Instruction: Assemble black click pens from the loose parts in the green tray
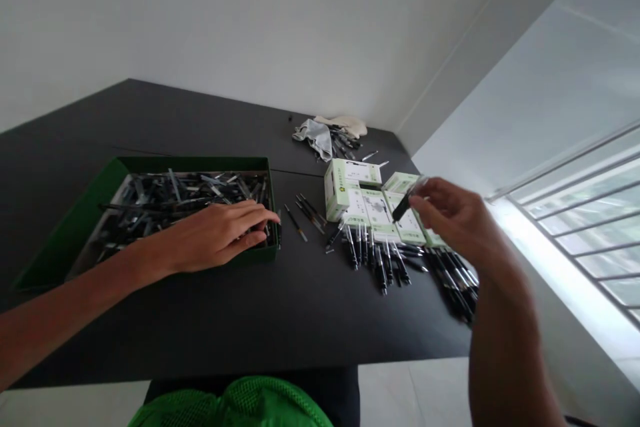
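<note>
My right hand (445, 210) is raised over the white-and-green cartons (373, 207), its fingers pinching a pen (403, 205) with a black lower part and a clear upper part; the pen's tip slants down to the left. At the right rim of the green box (220, 163), my left hand (235, 232) has its fingers curled together, and what they hold, if anything, is hidden. Many loose black and clear pen parts (150, 193) fill that box. Just right of it, several thin refills (306, 211) lie on the table.
Against the cartons' front lean several assembled-looking pens (383, 257), with another bundle of pens (453, 280) at the right table edge. Behind the cartons lie a grey cloth (315, 137), a cream cloth (347, 125) and more pens. The dark table (280, 320) meets the wall at the back.
</note>
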### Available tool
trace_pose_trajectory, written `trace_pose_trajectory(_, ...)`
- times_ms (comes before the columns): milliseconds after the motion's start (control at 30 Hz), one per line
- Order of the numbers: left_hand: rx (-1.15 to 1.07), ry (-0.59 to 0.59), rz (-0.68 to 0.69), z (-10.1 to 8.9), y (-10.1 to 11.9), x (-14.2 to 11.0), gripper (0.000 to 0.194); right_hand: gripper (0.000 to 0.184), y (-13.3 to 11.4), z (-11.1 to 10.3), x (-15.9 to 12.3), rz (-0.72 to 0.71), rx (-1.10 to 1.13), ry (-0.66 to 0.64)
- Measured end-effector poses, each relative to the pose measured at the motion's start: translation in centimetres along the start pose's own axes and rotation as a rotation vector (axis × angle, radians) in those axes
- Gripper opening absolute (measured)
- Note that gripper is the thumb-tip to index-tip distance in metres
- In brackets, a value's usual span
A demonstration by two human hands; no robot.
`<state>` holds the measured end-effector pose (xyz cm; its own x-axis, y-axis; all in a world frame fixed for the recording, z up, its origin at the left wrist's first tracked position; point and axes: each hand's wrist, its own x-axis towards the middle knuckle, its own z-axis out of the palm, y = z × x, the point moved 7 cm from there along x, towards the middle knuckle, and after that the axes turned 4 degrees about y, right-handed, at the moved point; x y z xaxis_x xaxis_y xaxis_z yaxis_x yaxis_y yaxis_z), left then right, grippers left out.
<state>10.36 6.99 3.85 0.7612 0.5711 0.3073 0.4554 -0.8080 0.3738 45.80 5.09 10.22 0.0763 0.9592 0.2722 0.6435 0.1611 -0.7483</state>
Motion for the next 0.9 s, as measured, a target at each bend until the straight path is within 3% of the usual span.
trace_pose_trajectory(67, -0.011, 0.078, 0.071, 0.5, 1.6, -0.3, 0.027, 0.03, 2.0, 1.0, -2.8, 0.048, -0.061, -0.019)
trace_pose_trajectory(167, -0.111, 0.209, 0.087, 1.8, 5.0, -0.8, 0.029, 0.025, 1.9, 4.6, -6.6, 0.086, -0.048, -0.054)
trace_pose_trajectory(300, -0.28, 0.296, -0.126, 5.4, 8.7, -1.5, 0.063, 0.016, -1.6, 11.5, -10.2, 0.082, 0.085, -0.189)
trace_pose_trajectory(367, -0.385, 0.299, -0.145, 7.3, 10.2, -1.7, 0.076, 0.014, -3.1, 14.5, -11.2, 0.08, 0.148, -0.234)
trace_pose_trajectory(500, -0.594, 0.255, -0.351, 10.1, 9.6, -2.2, 0.074, 0.009, -3.3, 17.8, -12.0, 0.145, 0.157, -0.177)
trace_pose_trajectory(600, -0.741, 0.213, -0.462, 10.8, 8.5, -2.5, 0.068, 0.017, -3.0, 18.0, -12.1, 0.127, 0.132, -0.175)
trace_pose_trajectory(700, -0.808, 0.203, -0.515, 10.9, 7.6, -2.5, 0.046, 0.031, -2.2, 16.4, -11.7, 0.111, 0.099, -0.116)
trace_pose_trajectory(800, -0.854, 0.222, -0.562, 11.0, 6.9, -2.6, 0.044, 0.047, -0.1, 13.7, -10.7, 0.209, -0.017, 0.076)
trace_pose_trajectory(900, -0.92, 0.265, -0.577, 11.2, 6.6, -2.8, 0.046, 0.044, 2.0, 12.5, -9.5, 0.343, -0.239, 0.151)
